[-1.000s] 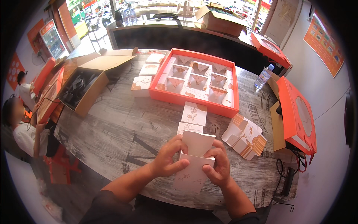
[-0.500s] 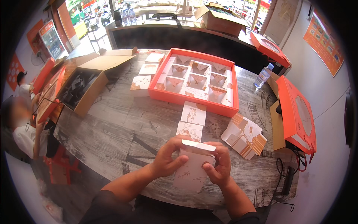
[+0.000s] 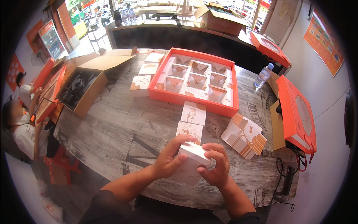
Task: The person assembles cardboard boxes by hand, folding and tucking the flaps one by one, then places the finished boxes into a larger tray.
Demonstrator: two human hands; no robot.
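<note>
– Desk, far half?
– Tray; left of it, three boxes; right, a bottle.
– Before the tray?
– Two cartons in line, then the held box between left hand and right hand; at right, a folded piece.

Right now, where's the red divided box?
Head view, upper centre: the red divided box is on the table, beyond the left hand and right hand, between small white boxes at left and the clear bottle at right.

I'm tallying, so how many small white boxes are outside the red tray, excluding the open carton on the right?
6: three boxes left of the tray, two boxes in front of it, one box between the left hand and right hand. More may be hidden.
</note>
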